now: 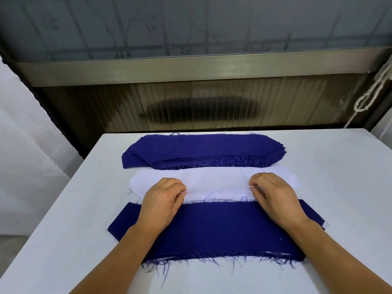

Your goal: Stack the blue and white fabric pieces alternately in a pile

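I see both hands down on the fabric. Left hand (162,199) has fingers curled, pinching the near edge of the white fabric piece (214,183); right hand (273,198) does the same on the other side, w/ a thin fold of white caught at the fingertips. White piece is long, rounded ends, lying mid-bench. Forearms cross the near blue fabric piece (212,228), a dark navy strip w/ angled ends and heavily frayed threads along its near edge; a bit of white peeks from under that edge. Beyond the white piece sits a blue fabric stack (203,149), many layers, frayed front edge. All on the white bench (63,240).
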